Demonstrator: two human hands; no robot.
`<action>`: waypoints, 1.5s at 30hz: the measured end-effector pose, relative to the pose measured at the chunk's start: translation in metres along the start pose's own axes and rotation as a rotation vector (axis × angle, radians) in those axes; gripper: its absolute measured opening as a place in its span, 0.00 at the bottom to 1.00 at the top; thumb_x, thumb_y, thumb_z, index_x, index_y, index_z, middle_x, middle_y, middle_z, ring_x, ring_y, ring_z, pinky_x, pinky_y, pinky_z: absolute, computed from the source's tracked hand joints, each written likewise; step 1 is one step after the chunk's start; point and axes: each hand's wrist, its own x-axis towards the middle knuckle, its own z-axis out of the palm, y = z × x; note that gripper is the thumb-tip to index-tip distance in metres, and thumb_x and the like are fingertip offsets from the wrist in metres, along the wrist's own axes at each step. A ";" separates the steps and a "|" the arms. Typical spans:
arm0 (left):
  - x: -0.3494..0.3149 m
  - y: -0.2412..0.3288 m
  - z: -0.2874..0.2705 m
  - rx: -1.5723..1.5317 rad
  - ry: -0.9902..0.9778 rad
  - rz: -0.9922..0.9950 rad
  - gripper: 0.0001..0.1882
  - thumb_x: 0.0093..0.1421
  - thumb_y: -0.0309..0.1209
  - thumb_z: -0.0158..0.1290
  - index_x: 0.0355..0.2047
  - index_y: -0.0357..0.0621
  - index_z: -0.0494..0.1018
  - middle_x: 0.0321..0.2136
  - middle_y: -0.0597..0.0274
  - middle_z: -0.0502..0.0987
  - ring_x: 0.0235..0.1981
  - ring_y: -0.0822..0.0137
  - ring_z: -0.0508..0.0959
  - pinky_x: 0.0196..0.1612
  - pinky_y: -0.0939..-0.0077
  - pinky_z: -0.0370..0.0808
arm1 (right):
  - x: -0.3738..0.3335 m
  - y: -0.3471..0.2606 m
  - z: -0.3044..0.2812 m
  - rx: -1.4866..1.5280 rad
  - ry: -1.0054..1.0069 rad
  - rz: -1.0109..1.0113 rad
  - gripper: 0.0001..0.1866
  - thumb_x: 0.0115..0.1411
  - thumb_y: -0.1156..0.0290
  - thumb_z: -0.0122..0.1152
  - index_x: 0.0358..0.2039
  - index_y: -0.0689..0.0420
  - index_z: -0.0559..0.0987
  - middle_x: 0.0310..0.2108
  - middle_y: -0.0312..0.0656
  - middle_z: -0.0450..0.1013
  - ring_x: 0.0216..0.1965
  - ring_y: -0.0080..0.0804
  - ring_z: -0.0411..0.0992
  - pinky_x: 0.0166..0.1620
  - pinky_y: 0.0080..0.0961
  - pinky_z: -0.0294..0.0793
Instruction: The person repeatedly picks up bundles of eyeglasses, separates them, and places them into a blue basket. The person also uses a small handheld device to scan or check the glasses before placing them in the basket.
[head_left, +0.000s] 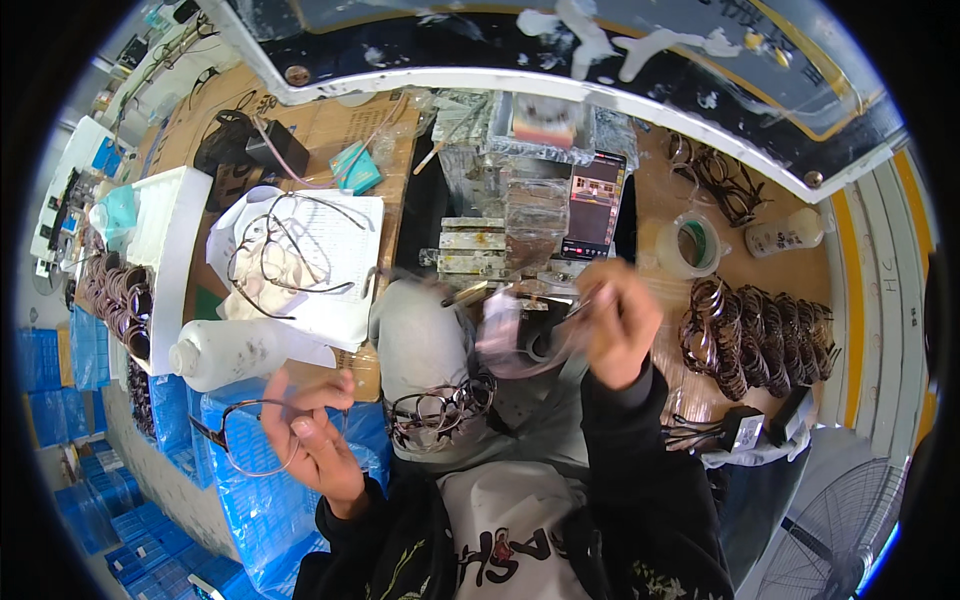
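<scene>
My left hand point(318, 448) is closed around part of an eyeglass frame point(225, 434) with a dark brown rim, held out over blue plastic. Higher up at the right, my right hand point(622, 322) pinches a second pair of eyeglasses point(520, 340). That pair is smeared by motion, and its far end hangs in front of a metal fixture point(470, 248). Several tortoiseshell eyeglass frames point(440, 412) rest on grey-white cloth over my lap, between the two hands.
Rows of brown frames point(755, 335) line the right side, near a tape roll point(690, 245) and a fan point(830, 530). A phone point(595, 205) stands behind the fixture. On the left are a white bottle point(230, 352), papers with loose frames point(350, 240) and a foam box point(180, 220).
</scene>
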 end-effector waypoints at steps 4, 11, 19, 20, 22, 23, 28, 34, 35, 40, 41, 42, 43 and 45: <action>-0.005 -0.008 0.005 0.062 -0.023 -0.043 0.23 0.67 0.34 0.33 0.55 0.27 0.50 0.30 0.50 0.72 0.34 0.60 0.72 0.45 0.63 0.69 | 0.030 0.024 0.012 0.350 0.298 0.256 0.09 0.64 0.71 0.44 0.37 0.61 0.72 0.28 0.31 0.68 0.20 0.12 0.57 0.23 0.11 0.56; -0.004 -0.007 0.013 0.027 -0.103 -0.088 0.22 0.67 0.35 0.35 0.54 0.30 0.53 0.30 0.53 0.73 0.34 0.64 0.72 0.44 0.68 0.68 | 0.051 0.061 0.025 0.425 0.368 0.305 0.08 0.63 0.66 0.51 0.30 0.56 0.71 0.21 0.27 0.62 0.22 0.10 0.55 0.22 0.09 0.50; 0.008 -0.002 0.035 -0.163 -0.185 -0.397 0.33 0.65 0.50 0.25 0.53 0.30 0.57 0.22 0.53 0.71 0.23 0.66 0.71 0.31 0.74 0.69 | 0.047 0.068 0.030 0.382 0.417 0.212 0.10 0.62 0.65 0.52 0.32 0.59 0.71 0.23 0.29 0.64 0.23 0.12 0.58 0.24 0.10 0.55; 0.009 -0.003 0.038 -0.185 -0.182 -0.399 0.38 0.64 0.55 0.21 0.53 0.29 0.58 0.20 0.52 0.71 0.21 0.65 0.71 0.28 0.74 0.70 | 0.045 0.067 0.029 0.389 0.409 0.215 0.10 0.62 0.65 0.52 0.32 0.60 0.71 0.24 0.29 0.65 0.23 0.13 0.59 0.24 0.10 0.56; 0.015 -0.003 0.039 -0.328 -0.141 -0.435 0.43 0.62 0.60 0.18 0.53 0.28 0.58 0.21 0.52 0.71 0.21 0.64 0.72 0.29 0.73 0.71 | 0.033 0.056 0.029 0.395 0.502 0.207 0.10 0.61 0.65 0.53 0.33 0.60 0.71 0.26 0.30 0.67 0.25 0.14 0.61 0.25 0.10 0.57; 0.019 -0.004 0.038 -0.382 -0.173 -0.436 0.49 0.58 0.64 0.16 0.53 0.27 0.59 0.21 0.51 0.71 0.22 0.63 0.72 0.29 0.73 0.72 | 0.026 0.047 0.026 0.439 0.432 0.111 0.06 0.61 0.70 0.51 0.34 0.60 0.71 0.25 0.31 0.67 0.25 0.15 0.63 0.24 0.09 0.56; 0.022 0.002 0.044 -0.578 -0.294 -0.394 0.49 0.53 0.67 0.38 0.56 0.31 0.54 0.34 0.50 0.73 0.30 0.69 0.72 0.34 0.78 0.69 | -0.008 -0.018 0.034 -0.189 -0.017 -0.208 0.06 0.49 0.81 0.55 0.30 0.62 0.74 0.20 0.42 0.71 0.18 0.33 0.70 0.22 0.25 0.69; 0.020 0.003 0.044 -0.277 -0.382 -0.072 0.27 0.56 0.22 0.49 0.54 0.33 0.51 0.37 0.49 0.73 0.37 0.66 0.72 0.46 0.69 0.68 | -0.024 -0.039 0.047 -0.083 -0.359 -0.074 0.07 0.52 0.73 0.59 0.32 0.60 0.77 0.31 0.41 0.72 0.22 0.35 0.72 0.25 0.23 0.70; 0.021 0.002 0.041 -0.230 -0.322 -0.024 0.23 0.59 0.26 0.45 0.52 0.32 0.52 0.33 0.48 0.74 0.39 0.62 0.73 0.48 0.66 0.67 | -0.026 -0.032 0.043 -0.132 -0.429 -0.016 0.11 0.52 0.68 0.61 0.33 0.60 0.77 0.34 0.40 0.72 0.23 0.37 0.72 0.25 0.24 0.71; 0.023 0.003 0.026 -0.279 -0.092 -0.184 0.22 0.62 0.29 0.40 0.53 0.31 0.52 0.29 0.46 0.73 0.34 0.58 0.76 0.41 0.62 0.73 | -0.048 0.002 0.044 -0.198 -0.757 -0.035 0.12 0.46 0.70 0.61 0.34 0.56 0.76 0.32 0.37 0.72 0.27 0.37 0.73 0.29 0.28 0.72; 0.022 0.004 0.025 -0.288 -0.088 -0.184 0.22 0.61 0.29 0.40 0.53 0.30 0.52 0.29 0.46 0.73 0.32 0.59 0.75 0.41 0.62 0.73 | -0.052 0.005 0.046 -0.216 -0.734 -0.082 0.12 0.44 0.72 0.61 0.33 0.55 0.76 0.32 0.37 0.71 0.27 0.36 0.73 0.29 0.28 0.72; 0.021 0.004 0.025 -0.292 -0.057 -0.216 0.21 0.61 0.29 0.39 0.53 0.30 0.53 0.28 0.47 0.73 0.31 0.60 0.75 0.40 0.62 0.73 | -0.055 0.006 0.047 -0.249 -0.708 -0.116 0.13 0.42 0.74 0.60 0.32 0.55 0.76 0.32 0.36 0.71 0.27 0.36 0.72 0.29 0.28 0.72; 0.020 0.004 0.025 -0.276 -0.045 -0.209 0.21 0.61 0.29 0.39 0.52 0.30 0.53 0.27 0.48 0.73 0.29 0.61 0.74 0.39 0.64 0.73 | -0.056 0.006 0.047 -0.209 -0.596 -0.183 0.14 0.38 0.78 0.57 0.31 0.55 0.75 0.30 0.36 0.71 0.27 0.34 0.72 0.29 0.26 0.72; 0.021 0.005 0.021 -0.214 -0.053 -0.177 0.21 0.61 0.30 0.39 0.52 0.29 0.53 0.27 0.49 0.73 0.29 0.62 0.74 0.37 0.67 0.72 | -0.054 0.000 0.040 -0.223 -0.560 -0.186 0.13 0.40 0.81 0.57 0.31 0.57 0.75 0.29 0.37 0.71 0.28 0.34 0.72 0.29 0.25 0.72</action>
